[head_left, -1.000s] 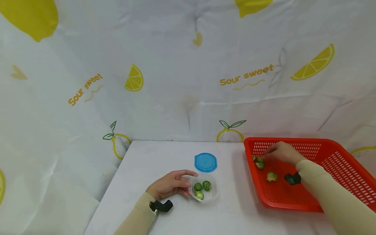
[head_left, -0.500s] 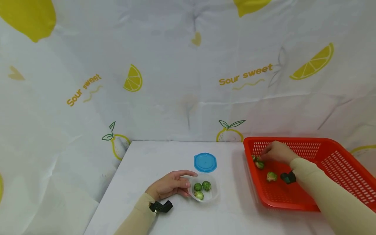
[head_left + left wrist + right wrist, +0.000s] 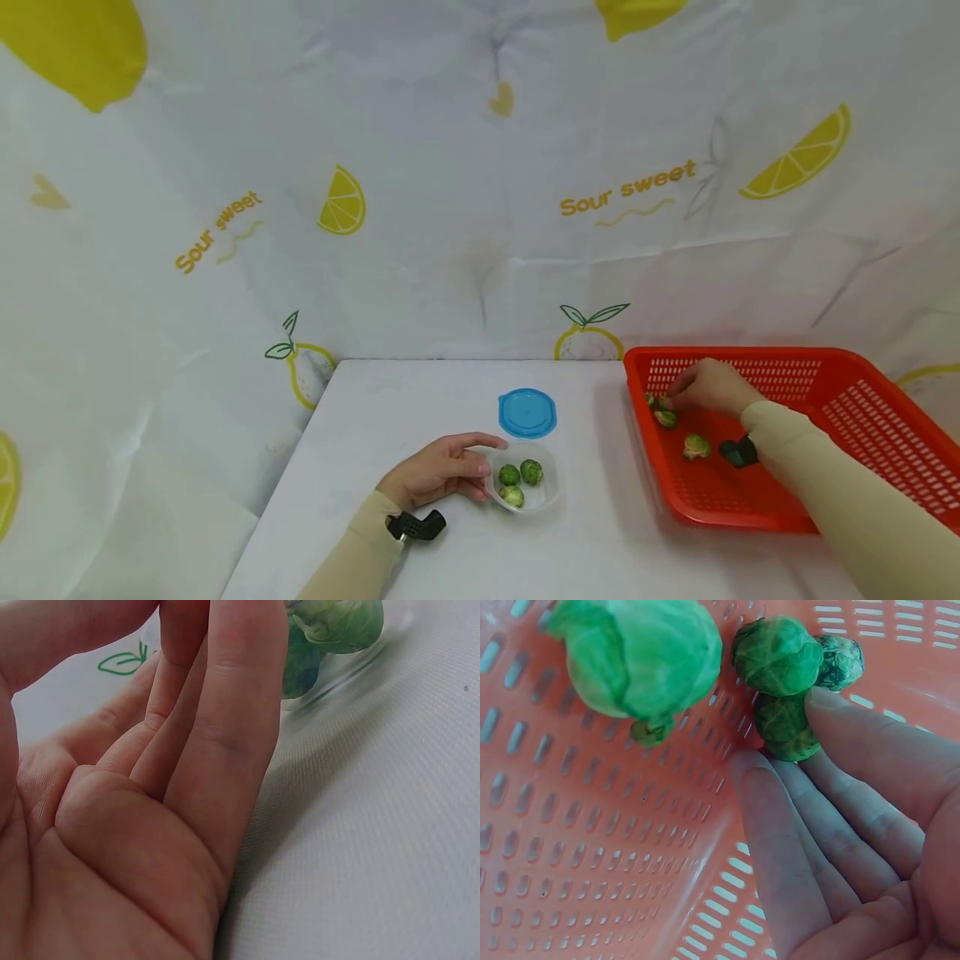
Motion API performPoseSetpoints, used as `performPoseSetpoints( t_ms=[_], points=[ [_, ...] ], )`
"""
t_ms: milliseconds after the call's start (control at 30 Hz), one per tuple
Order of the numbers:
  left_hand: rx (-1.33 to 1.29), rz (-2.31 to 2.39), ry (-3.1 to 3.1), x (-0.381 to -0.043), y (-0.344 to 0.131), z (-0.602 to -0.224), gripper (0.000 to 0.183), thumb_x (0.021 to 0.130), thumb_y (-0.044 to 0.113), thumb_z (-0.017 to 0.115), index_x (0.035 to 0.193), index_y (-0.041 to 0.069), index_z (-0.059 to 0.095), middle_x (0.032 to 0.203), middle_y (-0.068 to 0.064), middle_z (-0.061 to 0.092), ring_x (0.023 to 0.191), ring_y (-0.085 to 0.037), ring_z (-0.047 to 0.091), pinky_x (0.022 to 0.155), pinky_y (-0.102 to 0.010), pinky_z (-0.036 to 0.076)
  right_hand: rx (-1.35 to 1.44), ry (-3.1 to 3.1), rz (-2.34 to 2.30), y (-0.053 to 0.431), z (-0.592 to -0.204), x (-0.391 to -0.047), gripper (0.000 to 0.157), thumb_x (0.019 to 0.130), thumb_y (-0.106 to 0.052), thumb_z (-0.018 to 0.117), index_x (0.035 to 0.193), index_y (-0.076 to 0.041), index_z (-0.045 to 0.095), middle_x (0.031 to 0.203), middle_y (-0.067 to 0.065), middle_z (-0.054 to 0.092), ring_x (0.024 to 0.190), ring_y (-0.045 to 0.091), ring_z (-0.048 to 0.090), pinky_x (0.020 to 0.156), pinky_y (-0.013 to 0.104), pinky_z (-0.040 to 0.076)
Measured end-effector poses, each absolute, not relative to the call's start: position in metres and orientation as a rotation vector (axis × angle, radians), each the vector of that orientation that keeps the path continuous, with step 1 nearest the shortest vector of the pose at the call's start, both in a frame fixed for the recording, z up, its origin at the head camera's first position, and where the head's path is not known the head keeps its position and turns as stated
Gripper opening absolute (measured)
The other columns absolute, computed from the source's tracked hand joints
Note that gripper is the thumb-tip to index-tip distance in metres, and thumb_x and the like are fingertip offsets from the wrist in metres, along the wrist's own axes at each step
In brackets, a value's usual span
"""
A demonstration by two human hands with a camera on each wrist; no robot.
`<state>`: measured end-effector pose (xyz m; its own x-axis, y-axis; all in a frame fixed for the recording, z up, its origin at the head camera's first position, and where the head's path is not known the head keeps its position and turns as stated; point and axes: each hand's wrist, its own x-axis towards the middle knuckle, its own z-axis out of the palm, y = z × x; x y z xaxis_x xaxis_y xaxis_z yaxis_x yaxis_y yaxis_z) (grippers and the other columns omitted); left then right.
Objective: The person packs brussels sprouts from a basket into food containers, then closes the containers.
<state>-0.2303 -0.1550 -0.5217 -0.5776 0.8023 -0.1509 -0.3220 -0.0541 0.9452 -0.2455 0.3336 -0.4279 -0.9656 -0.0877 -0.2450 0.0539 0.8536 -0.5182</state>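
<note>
My left hand (image 3: 442,471) rests its fingertips against the left side of a clear plastic container (image 3: 551,492) holding three green Brussels sprouts (image 3: 532,472). The left wrist view shows its fingers mostly straight, with sprouts (image 3: 341,622) behind the container wall. My right hand (image 3: 712,388) reaches into the left back corner of a red plastic basket (image 3: 750,522). Its thumb and fingers pinch a Brussels sprout (image 3: 786,731), partly covered by the thumb. Two more sprouts (image 3: 776,656) sit against it, and a larger-looking sprout (image 3: 645,656) lies nearer the right wrist camera.
A blue lid (image 3: 527,412) lies flat on the white table (image 3: 405,400) just behind the container. The basket's raised slotted walls surround the right hand. A white curtain with lemon prints (image 3: 450,183) hangs along the table's back edge.
The right hand has moved slightly left and down onto the sprouts in the basket corner, and its fingertips have closed on one. The left hand and container have stayed in place.
</note>
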Motion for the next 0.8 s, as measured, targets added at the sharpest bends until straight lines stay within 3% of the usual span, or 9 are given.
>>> performPoseSetpoints(
  t_ms=[433,800],
  points=[
    [0.507,1.734,1.445,-0.229,-0.158,-0.522,0.054,0.105,0.007,0.067,0.156,0.006,0.052,0.092,0.001,0.077,0.087,-0.015,0.079,0.083,-0.030,0.067,-0.063,2.786,-0.787,0.339,-0.407,-0.230,0.037,0.095,-0.029,0.083,0.121,-0.003,0.081,0.117,0.015,0.080,0.106,0.031,0.072,0.094,0.057,0.062],
    [0.536,1.747,1.414,-0.232,-0.154,-0.521,0.057,0.105,0.008,0.068,0.158,0.004,0.049,0.090,0.002,0.078,0.087,-0.016,0.081,0.083,-0.030,0.068,-0.087,2.824,-0.723,0.340,-0.377,-0.201,0.040,0.095,-0.035,0.083,0.125,-0.008,0.080,0.119,0.014,0.080,0.107,0.033,0.069,0.089,0.056,0.064]
  ],
)
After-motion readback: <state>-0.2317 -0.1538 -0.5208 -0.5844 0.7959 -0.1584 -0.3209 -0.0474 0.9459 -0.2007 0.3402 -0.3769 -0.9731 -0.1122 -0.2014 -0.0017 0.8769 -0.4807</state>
